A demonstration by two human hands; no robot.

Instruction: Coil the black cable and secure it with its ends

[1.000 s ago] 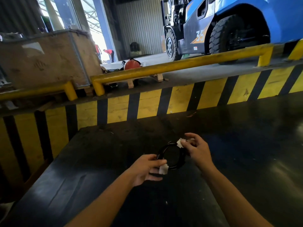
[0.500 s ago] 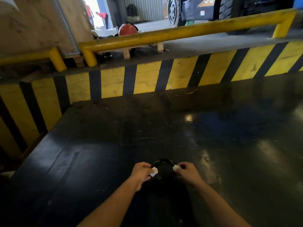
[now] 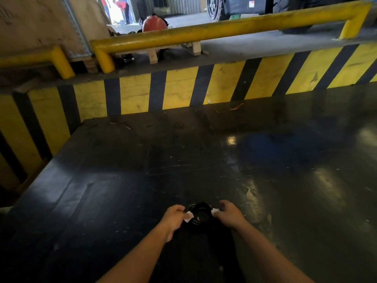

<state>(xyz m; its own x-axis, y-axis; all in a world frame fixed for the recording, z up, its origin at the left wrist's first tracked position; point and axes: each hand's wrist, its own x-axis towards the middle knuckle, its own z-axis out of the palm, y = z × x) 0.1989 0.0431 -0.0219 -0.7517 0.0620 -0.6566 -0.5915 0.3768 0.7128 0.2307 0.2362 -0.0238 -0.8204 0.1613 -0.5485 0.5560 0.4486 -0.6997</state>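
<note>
The black cable (image 3: 200,207) is wound into a small round coil, held low over the dark table (image 3: 224,160) between both hands. My left hand (image 3: 173,218) pinches a white end piece (image 3: 189,217) at the coil's left side. At the right side my right hand (image 3: 229,213) pinches a second white end piece (image 3: 215,210). Both hands grip the coil from opposite sides, and the fingers hide parts of its rim.
A yellow-and-black striped wall (image 3: 183,88) borders the table at the back and left. Behind it run yellow guard rails (image 3: 224,29), with an orange helmet (image 3: 154,23), a wooden crate (image 3: 36,23) and a vehicle's tyres (image 3: 214,6). A person in red stands far off.
Both hands have brought the coil down and toward me, and now hold its white ends level at left and right. The view has tilted down, so the blue vehicle is mostly out of frame.
</note>
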